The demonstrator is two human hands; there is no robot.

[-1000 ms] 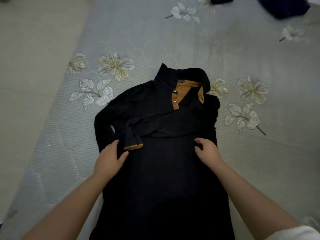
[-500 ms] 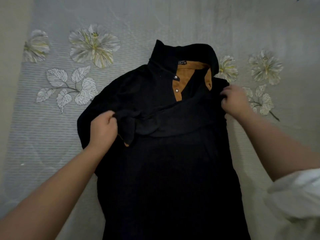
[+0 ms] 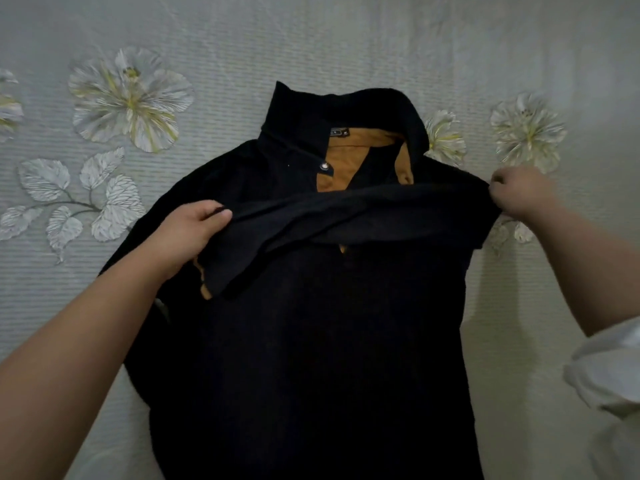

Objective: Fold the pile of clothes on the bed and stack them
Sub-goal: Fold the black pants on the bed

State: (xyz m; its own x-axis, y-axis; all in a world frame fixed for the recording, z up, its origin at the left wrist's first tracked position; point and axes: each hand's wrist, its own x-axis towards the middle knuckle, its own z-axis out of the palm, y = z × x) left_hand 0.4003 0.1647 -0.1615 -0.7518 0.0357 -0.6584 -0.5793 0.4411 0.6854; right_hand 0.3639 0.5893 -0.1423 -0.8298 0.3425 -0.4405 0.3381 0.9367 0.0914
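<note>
1. Bed (image 3: 346, 46): grey ribbed cover printed with pale flowers and leaves; it fills the view, and none of its edges shows.
2. Black pullover (image 3: 311, 341): lies face up in the middle of the visible cover, collar toward the bed's far side, hem running out of view at the near side. No stack of folded clothes is visible.
3. Sleeve (image 3: 346, 216): drawn across the chest from the right shoulder toward the left, lifted off the body panel; its tan-lined cuff hangs by the left wrist.
4. Collar lining (image 3: 349, 161): tan, open placket with one snap showing.
5. Left hand (image 3: 188, 230): curled round the sleeve near the cuff, gripping.
6. Right hand (image 3: 519, 195): pinches the pullover at the right shoulder edge. Hands well apart, the sleeve taut between them.
7. Assessment: sleeve fold in progress; body folds not yet done.
8. Risks: uneven tension may drag the shoulder inward and skew the fold line; the loose cuff may bunch beneath the sleeve and leave a lump; the far sleeve appears crumpled under the left arm.
</note>
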